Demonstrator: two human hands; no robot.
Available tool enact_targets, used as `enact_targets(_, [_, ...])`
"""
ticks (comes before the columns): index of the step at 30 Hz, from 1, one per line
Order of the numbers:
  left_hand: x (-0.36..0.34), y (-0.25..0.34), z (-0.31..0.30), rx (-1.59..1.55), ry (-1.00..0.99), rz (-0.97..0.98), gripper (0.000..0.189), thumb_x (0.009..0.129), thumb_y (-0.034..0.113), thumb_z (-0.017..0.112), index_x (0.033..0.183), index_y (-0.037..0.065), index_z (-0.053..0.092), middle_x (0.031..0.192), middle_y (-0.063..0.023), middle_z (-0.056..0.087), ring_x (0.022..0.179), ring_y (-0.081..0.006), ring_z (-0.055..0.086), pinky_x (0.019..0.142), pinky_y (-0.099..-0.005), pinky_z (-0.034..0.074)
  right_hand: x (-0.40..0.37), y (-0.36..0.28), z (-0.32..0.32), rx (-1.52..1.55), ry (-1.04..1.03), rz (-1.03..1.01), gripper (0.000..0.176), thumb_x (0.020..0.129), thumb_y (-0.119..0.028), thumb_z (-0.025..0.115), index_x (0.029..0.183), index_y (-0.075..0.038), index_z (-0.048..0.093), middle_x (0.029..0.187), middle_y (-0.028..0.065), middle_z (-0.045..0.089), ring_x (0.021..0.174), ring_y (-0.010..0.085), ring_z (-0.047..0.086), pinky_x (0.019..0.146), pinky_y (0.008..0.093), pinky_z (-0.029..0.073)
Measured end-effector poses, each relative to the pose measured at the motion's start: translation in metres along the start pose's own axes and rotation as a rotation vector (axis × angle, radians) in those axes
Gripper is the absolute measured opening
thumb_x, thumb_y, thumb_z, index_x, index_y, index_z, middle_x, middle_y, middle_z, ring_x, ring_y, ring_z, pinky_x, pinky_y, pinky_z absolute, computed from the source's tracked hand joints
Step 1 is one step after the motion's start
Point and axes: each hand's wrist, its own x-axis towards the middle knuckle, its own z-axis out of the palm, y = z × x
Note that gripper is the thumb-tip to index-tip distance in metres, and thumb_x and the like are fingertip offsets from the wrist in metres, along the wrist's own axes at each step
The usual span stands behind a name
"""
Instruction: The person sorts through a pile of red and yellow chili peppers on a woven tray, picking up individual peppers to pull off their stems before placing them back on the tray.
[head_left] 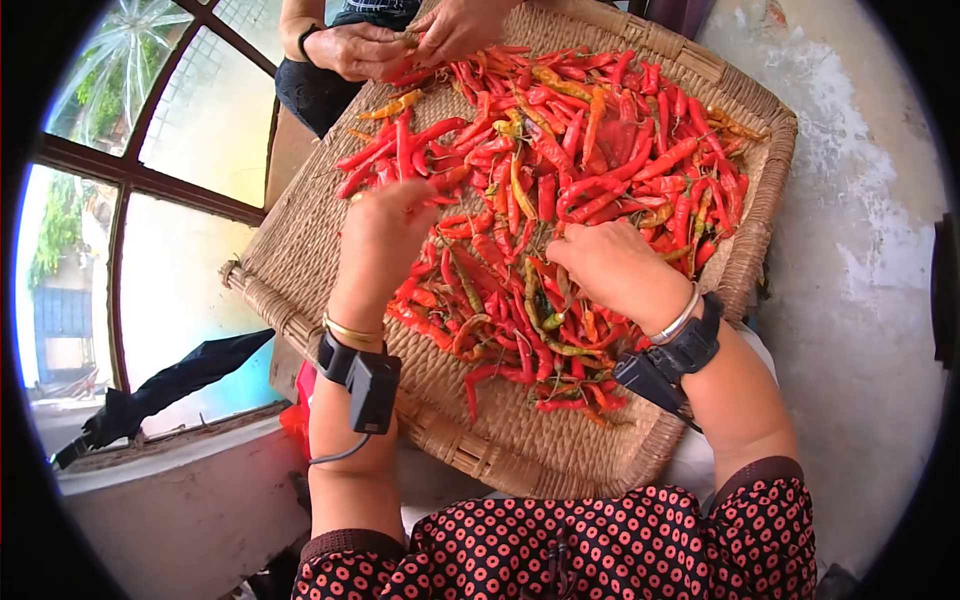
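Red chili peppers (540, 180), with some yellow and brownish ones among them, lie heaped on a shallow woven basket tray (300, 240). My left hand (385, 235) is raised over the left side of the heap, its fingers curled together; whatever is between them is hidden. Lower and to the right, my right hand (615, 265) reaches down to the middle of the heap. Its fingers are bent in against the peppers, and I cannot make out what they pinch.
Across the tray, another person's hands (400, 45) are together over the peppers at the far edge. A paned window (180, 200) stands on the left, with a folded black umbrella (180, 390) beneath it. Concrete floor (850, 300) lies to the right.
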Motion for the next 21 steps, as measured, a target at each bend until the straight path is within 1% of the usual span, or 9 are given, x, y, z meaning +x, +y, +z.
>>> enact_targets(2, [-0.012, 0.003, -0.006, 0.359, -0.393, 0.055, 0.021, 0.07, 0.019, 0.067, 0.089, 0.01, 0.064, 0.076, -0.0121, 0.063, 0.07, -0.0282, 0.062, 0.064, -0.0379, 0.049, -0.002, -0.001, -0.002, -0.003, -0.015, -0.004, 0.007, 0.074, -0.006, 0.053, 0.08, -0.006, 0.052, 0.07, 0.0119, 0.054, 0.071, 0.0313, 0.059, 0.06, 0.043, 0.045])
enact_targets(3, [-0.016, 0.002, -0.009, 0.448, -0.523, -0.003, 0.02, 0.068, 0.026, 0.067, 0.083, 0.012, 0.065, 0.077, -0.0116, 0.063, 0.075, -0.03, 0.061, 0.066, -0.0416, 0.049, -0.002, -0.001, 0.001, -0.025, -0.057, 0.025, 0.006, 0.074, -0.006, 0.053, 0.08, -0.006, 0.052, 0.07, 0.0118, 0.054, 0.071, 0.0309, 0.059, 0.06, 0.0428, 0.045])
enact_targets(6, [-0.022, 0.0, -0.022, 0.635, -0.613, -0.011, 0.023, 0.065, 0.028, 0.07, 0.083, 0.014, 0.065, 0.075, -0.0094, 0.063, 0.074, -0.0293, 0.062, 0.064, -0.0411, 0.048, 0.002, -0.003, 0.001, -0.067, -0.122, 0.043, 0.004, 0.074, -0.005, 0.052, 0.078, -0.006, 0.053, 0.068, 0.0118, 0.055, 0.07, 0.0303, 0.059, 0.06, 0.0423, 0.045])
enact_targets(10, [-0.025, -0.025, -0.015, 0.517, -0.641, 0.063, 0.028, 0.059, 0.034, 0.074, 0.079, 0.015, 0.068, 0.073, -0.0085, 0.063, 0.073, -0.0293, 0.062, 0.062, -0.0404, 0.048, 0.003, 0.002, 0.009, -0.107, -0.105, -0.026, 0.003, 0.074, -0.005, 0.051, 0.073, -0.006, 0.054, 0.067, 0.0118, 0.056, 0.07, 0.03, 0.06, 0.06, 0.0415, 0.046])
enact_targets(14, [-0.021, -0.023, -0.016, 0.503, -0.677, 0.02, 0.015, 0.064, 0.025, 0.068, 0.075, 0.016, 0.069, 0.071, -0.0095, 0.063, 0.071, -0.0286, 0.061, 0.063, -0.0398, 0.048, 0.004, 0.0, 0.002, -0.12, -0.129, -0.004, 0.002, 0.073, -0.006, 0.053, 0.072, -0.006, 0.054, 0.068, 0.0113, 0.056, 0.069, 0.0301, 0.06, 0.06, 0.0409, 0.046])
enact_targets(16, [-0.017, -0.017, -0.026, 0.404, -0.657, 0.007, 0.014, 0.068, 0.021, 0.063, 0.077, 0.013, 0.069, 0.072, -0.0099, 0.063, 0.07, -0.0289, 0.061, 0.064, -0.0388, 0.048, 0.004, -0.001, -0.002, 0.084, -0.045, -0.073, 0.003, 0.073, -0.008, 0.056, 0.074, -0.005, 0.055, 0.069, 0.0109, 0.055, 0.069, 0.0299, 0.059, 0.059, 0.0406, 0.045])
enact_targets(18, [-0.013, -0.015, -0.036, 0.143, -0.554, 0.01, 0.015, 0.069, 0.019, 0.063, 0.079, 0.009, 0.069, 0.073, -0.0109, 0.063, 0.07, -0.0292, 0.061, 0.064, -0.0372, 0.048, 0.006, -0.009, -0.01, 0.174, 0.044, -0.07, 0.004, 0.074, -0.008, 0.057, 0.075, -0.005, 0.058, 0.07, 0.0112, 0.056, 0.07, 0.0304, 0.059, 0.06, 0.0397, 0.046])
enact_targets(20, [-0.008, -0.016, -0.043, 0.104, -0.493, 0.006, 0.015, 0.071, 0.017, 0.063, 0.08, 0.006, 0.068, 0.073, -0.012, 0.063, 0.069, -0.029, 0.061, 0.063, -0.0358, 0.048, 0.01, -0.015, -0.014, 0.27, 0.135, -0.065, 0.005, 0.074, -0.009, 0.058, 0.076, -0.006, 0.06, 0.071, 0.0115, 0.057, 0.07, 0.0308, 0.059, 0.061, 0.0389, 0.048])
enact_targets(21, [-0.005, -0.018, -0.044, 0.143, -0.326, -0.006, 0.014, 0.072, 0.016, 0.063, 0.08, 0.006, 0.068, 0.074, -0.0124, 0.063, 0.069, -0.0288, 0.061, 0.063, -0.0355, 0.048, 0.011, -0.017, -0.014, 0.428, 0.197, -0.068, 0.006, 0.073, -0.01, 0.06, 0.077, -0.005, 0.06, 0.072, 0.0118, 0.057, 0.071, 0.0312, 0.058, 0.062, 0.0386, 0.048])
